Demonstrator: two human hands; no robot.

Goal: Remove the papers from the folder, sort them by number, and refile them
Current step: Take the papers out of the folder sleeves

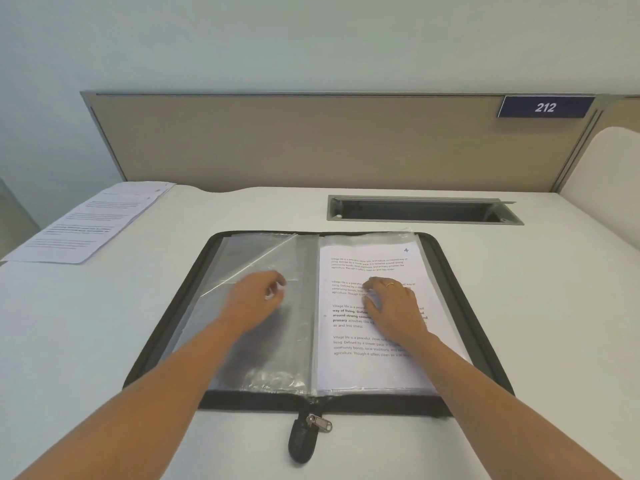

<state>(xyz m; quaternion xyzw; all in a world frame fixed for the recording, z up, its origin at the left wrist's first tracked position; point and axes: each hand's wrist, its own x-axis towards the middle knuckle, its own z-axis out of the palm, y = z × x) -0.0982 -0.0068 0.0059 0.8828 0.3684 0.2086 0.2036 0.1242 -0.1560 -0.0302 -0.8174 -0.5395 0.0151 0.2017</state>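
A black zip folder (pixel 485 344) lies open on the desk in front of me, with clear plastic sleeves inside. The left sleeve (pixel 256 355) holds no paper, and one sleeve leaf stands partly lifted over it. My left hand (pixel 258 299) rests on that left sleeve with its fingers curled; whether it pinches the plastic is unclear. In the right sleeve sits a printed paper marked 4 (pixel 367 265) at its top right corner. My right hand (pixel 391 306) lies on this paper with fingers spread.
A stack of printed papers (pixel 90 223) lies at the desk's far left. A recessed cable tray (pixel 422 209) is set in the desk behind the folder. A beige partition with a blue 212 sign (pixel 545 107) closes the back.
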